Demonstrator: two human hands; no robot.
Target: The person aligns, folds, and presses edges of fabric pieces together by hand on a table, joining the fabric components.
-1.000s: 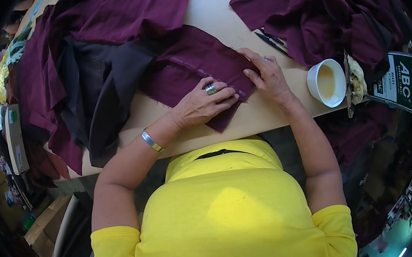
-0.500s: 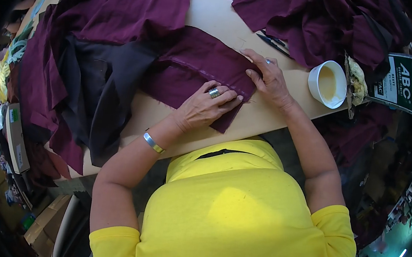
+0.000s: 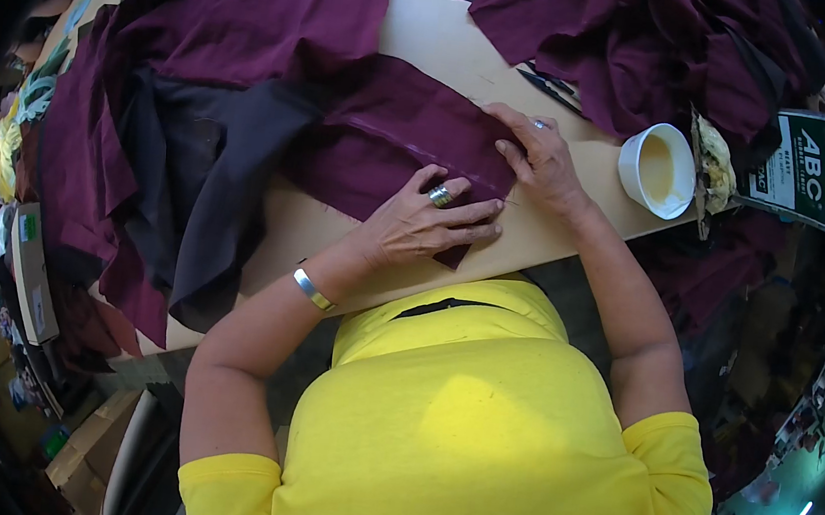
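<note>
A maroon cloth piece [image 3: 390,89] with a pale seam line lies across the table's near side. Over its lower right corner, my left hand [image 3: 421,220] rests with fingers spread and stretched out, a wide ring and a metal bracelet showing. At the cloth's right edge, my right hand [image 3: 546,168] has its thumb on top and its forefinger along the edge; the other fingers are partly hidden. Dark grey cloth [image 3: 208,151] adjoins the piece on the left, amid more maroon fabric.
To the right, a white bowl [image 3: 629,166] of pale yellowish paste stands near the table [image 3: 428,18] edge. Beside it are a crusted lump [image 3: 715,169] and a green can [image 3: 812,164] labelled ABC. Dark scissors-like tools [image 3: 551,89] and a maroon heap [image 3: 646,41] lie behind.
My left hand has shifted slightly right and toward me, its fingers opening out from a bent, pressed position. My right hand stays nearly in place at the cloth's edge.
</note>
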